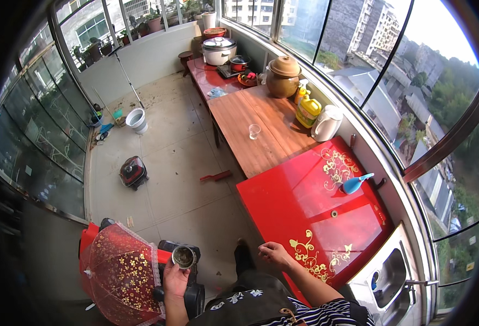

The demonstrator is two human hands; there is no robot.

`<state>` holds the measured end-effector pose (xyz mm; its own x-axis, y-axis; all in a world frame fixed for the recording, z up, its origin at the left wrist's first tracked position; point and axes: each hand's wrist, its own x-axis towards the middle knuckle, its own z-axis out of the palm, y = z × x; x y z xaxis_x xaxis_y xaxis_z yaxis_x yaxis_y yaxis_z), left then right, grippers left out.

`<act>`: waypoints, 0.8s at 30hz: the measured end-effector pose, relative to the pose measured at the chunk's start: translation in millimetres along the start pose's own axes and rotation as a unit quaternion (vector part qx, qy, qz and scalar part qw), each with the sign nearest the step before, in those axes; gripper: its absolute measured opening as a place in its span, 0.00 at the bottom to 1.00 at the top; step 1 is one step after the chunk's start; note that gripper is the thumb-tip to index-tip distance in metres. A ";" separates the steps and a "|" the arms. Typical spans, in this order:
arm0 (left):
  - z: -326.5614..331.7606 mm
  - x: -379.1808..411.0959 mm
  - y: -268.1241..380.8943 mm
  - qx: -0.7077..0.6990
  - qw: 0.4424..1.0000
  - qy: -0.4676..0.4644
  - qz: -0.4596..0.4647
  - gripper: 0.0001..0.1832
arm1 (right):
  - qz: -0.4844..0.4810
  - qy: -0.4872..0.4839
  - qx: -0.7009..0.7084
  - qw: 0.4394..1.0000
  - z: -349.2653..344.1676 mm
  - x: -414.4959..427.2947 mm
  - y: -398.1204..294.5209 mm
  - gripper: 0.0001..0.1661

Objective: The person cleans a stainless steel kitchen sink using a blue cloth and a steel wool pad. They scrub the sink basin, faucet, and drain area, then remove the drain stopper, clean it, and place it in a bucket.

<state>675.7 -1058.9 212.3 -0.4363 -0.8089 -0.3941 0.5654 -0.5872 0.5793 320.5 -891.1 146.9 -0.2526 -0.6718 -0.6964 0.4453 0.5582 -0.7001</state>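
Note:
My left hand (176, 279) holds a small round cup (183, 257), its open mouth facing up. Something dark lies inside the cup; what it is cannot be made out. My right hand (275, 253) hovers beside the near left edge of a red table (272, 203) with gold flower patterns. Its fingers are curled together, and nothing shows between them. Left of my left hand is a red umbrella (121, 269) with gold flowers and lace trim, spread over a red and black ride-on toy (192, 293).
A blue spray bottle (355, 184) stands on the red table. Beyond, a wooden table (239, 118) bears a clear cup (254, 131), kettle (327, 123), yellow jug (308, 111) and lidded crock (283, 77). On the floor are an electric pan (133, 171), red brush (216, 176) and bucket (136, 120). A sink (392, 281) is at right.

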 end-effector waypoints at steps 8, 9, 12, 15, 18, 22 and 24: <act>19.4 159.9 74.4 -0.034 0.998 0.052 0.018 0.19 | -0.017 0.007 0.016 1.000 10.9 158.4 -149.2 0.12; 27.2 180.7 82.8 -0.036 0.998 0.052 0.028 0.19 | -0.033 -0.008 0.002 0.999 21.3 184.8 -168.8 0.12; 48.8 241.0 110.6 -0.029 0.996 0.051 0.062 0.21 | -0.098 -0.060 -0.052 0.992 63.6 253.4 -228.3 0.13; 46.5 311.2 150.5 -0.023 0.993 0.074 0.084 0.23 | -0.138 -0.102 -0.097 0.980 124.6 307.2 -298.9 0.14; 57.0 398.6 191.8 -0.007 0.993 0.054 0.102 0.24 | -0.140 -0.118 -0.114 0.977 168.9 371.2 -338.6 0.14; 86.1 519.0 249.9 0.013 0.996 0.023 0.087 0.26 | -0.030 -0.089 -0.050 0.994 205.6 438.1 -370.4 0.13; 107.0 568.5 278.4 0.029 0.998 0.008 0.055 0.27 | 0.026 -0.058 -0.002 0.998 213.9 463.4 -387.3 0.14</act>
<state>510.1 -1679.1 225.9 -0.3625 -0.8694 -0.3358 0.5677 -0.4918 0.6602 214.7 -1522.7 129.1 -0.1271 -0.6935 -0.7092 0.4515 0.5962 -0.6639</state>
